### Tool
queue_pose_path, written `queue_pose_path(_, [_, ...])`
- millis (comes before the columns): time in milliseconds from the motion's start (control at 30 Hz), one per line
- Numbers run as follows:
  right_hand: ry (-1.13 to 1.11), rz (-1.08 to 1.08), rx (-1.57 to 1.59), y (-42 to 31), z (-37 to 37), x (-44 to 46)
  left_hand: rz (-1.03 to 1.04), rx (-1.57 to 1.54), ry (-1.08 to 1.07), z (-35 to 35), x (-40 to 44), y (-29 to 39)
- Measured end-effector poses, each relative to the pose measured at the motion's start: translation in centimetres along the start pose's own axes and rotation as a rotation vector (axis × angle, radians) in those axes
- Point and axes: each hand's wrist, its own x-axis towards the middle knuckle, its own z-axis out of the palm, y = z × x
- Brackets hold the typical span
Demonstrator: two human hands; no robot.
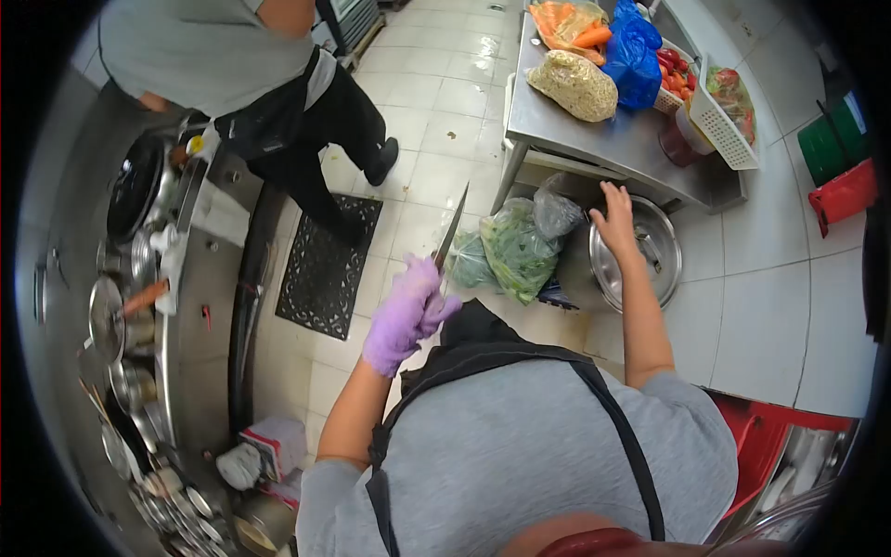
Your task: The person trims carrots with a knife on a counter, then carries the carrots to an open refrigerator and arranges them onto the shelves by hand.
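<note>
A purple glove covers my left hand [408,314], whose fingers are wrapped round the handle of a knife [453,226]. The blade points up and away from me, above the tiled floor. My right hand [614,223] is bare, with its fingers spread and nothing in it. It is over the left rim of a round metal bowl [672,243], in which a small metal object lies; whether they touch I cannot tell. Between my hands, plastic bags of green leaves [522,246] sit low beside the steel table.
Ahead on the right, a steel table [575,139] bears carrots [591,37], a blue bag [634,56] and baskets of red vegetables. A co-worker [213,65] stands front left by the stove, near a black floor mat [329,265]. Pots line the left counter.
</note>
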Motion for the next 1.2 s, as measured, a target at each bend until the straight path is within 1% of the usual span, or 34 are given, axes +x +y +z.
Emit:
queue_pose_path(33, [0.065, 0.049, -0.030, 0.4, 0.4, 1.5, 0.175, 0.336, -0.014, -1.5, 2.4, 0.6])
queue_pose_path(67, [0.066, 0.096, -0.086, 0.4, 0.6, 2.8, 0.268, 0.162, 0.017, -2.4, 5.3, 1.2])
queue_pose_path(167, [0.090, 0.224, -0.234, -0.4, 2.3, 6.4, 0.691, 0.546, 0.076, -5.8, 11.8, 4.2])
queue_pose_path(200, [0.094, 0.247, -0.235, -0.7, 2.7, 7.4, 0.343, 0.006, -0.066, -5.6, 11.7, 8.6])
queue_pose_path(233, [0.106, 0.247, -0.320, -1.1, 3.0, 8.6, 0.155, -0.224, -0.131, -5.6, 12.5, 11.4])
queue_pose_path(267, [0.118, 0.248, -0.401, -1.4, 3.8, 9.8, -0.043, -0.453, -0.152, -5.6, 13.2, 14.3])
queue_pose_path(300, [0.222, 0.251, -0.414, -1.0, 4.6, 10.8, -0.100, -0.445, -0.241, -7.3, 15.2, 15.1])
queue_pose_path(367, [0.274, 0.296, -0.321, -0.5, 4.6, 11.9, -0.078, -0.516, -0.289, -8.6, 18.3, 17.0])
queue_pose_path(400, [0.331, 0.291, -0.325, -0.6, 4.7, 11.9, -0.090, -0.546, -0.386, -9.9, 20.0, 17.3])
queue_pose_path(433, [0.322, 0.331, -0.334, -1.0, 4.4, 12.0, -0.124, -0.535, -0.409, -11.3, 21.4, 18.0])
queue_pose_path(500, [0.262, 0.281, -0.347, -1.1, 3.2, 12.8, -0.184, -0.483, -0.376, -13.1, 24.2, 19.9])
queue_pose_path(567, [0.242, 0.312, -0.369, -2.0, 2.3, 13.4, -0.235, -0.486, -0.301, -14.6, 27.6, 21.0])
queue_pose_path(633, [0.130, 0.351, -0.360, -3.0, 1.0, 14.9, -0.296, -0.508, -0.267, -16.0, 31.0, 22.4])
queue_pose_path(667, [0.127, 0.360, -0.370, -2.8, 0.3, 15.3, -0.333, -0.528, -0.270, -16.6, 32.6, 23.3])
queue_pose_path(733, [-0.135, 0.547, -0.203, -1.6, -0.9, 15.6, -0.338, -0.490, -0.317, -17.9, 36.1, 24.9])
queue_pose_path(800, [-0.113, 0.792, -0.302, -4.0, -4.6, 19.3, -0.327, -0.464, -0.342, -19.3, 39.8, 27.3])
queue_pose_path(867, [0.197, 0.730, -0.336, -3.6, -7.0, 22.0, -0.291, -0.478, -0.371, -20.5, 43.7, 29.5])
queue_pose_path(900, [0.200, 0.747, -0.349, -3.7, -8.0, 23.8, -0.237, -0.478, -0.312, -20.6, 45.6, 30.8])
queue_pose_path(933, [0.341, 0.753, -0.219, -3.8, -8.8, 25.6, -0.249, -0.476, -0.331, -21.3, 47.6, 31.6])
queue_pose_path(967, [0.481, 0.754, -0.087, -4.0, -9.4, 27.7, -0.224, -0.441, -0.407, -22.5, 49.9, 32.7])
queue_pose_path(1033, [0.507, 0.777, -0.089, -6.1, -9.9, 33.6, -0.213, -0.402, -0.502, -24.3, 54.6, 35.0])
queue_pose_path(1067, [0.525, 0.789, -0.080, -7.0, -9.7, 36.3, -0.229, -0.359, -0.463, -24.9, 56.7, 36.0])
queue_pose_path(1100, [0.524, 0.812, -0.094, -7.2, -9.4, 38.6, -0.266, -0.336, -0.479, -25.9, 59.1, 37.0])
queue_pose_path(1133, [0.487, 0.873, -0.056, -7.1, -9.3, 40.9, -0.303, -0.314, -0.495, -26.8, 61.5, 37.9])
queue_pose_path(1167, [0.454, 0.931, -0.016, -6.8, -9.0, 42.8, -0.213, -0.217, -0.438, -26.9, 64.3, 37.5])
queue_pose_path(1200, [0.408, 1.009, -0.083, -6.8, -9.1, 44.6, -0.223, -0.160, -0.447, -27.3, 66.6, 38.6])
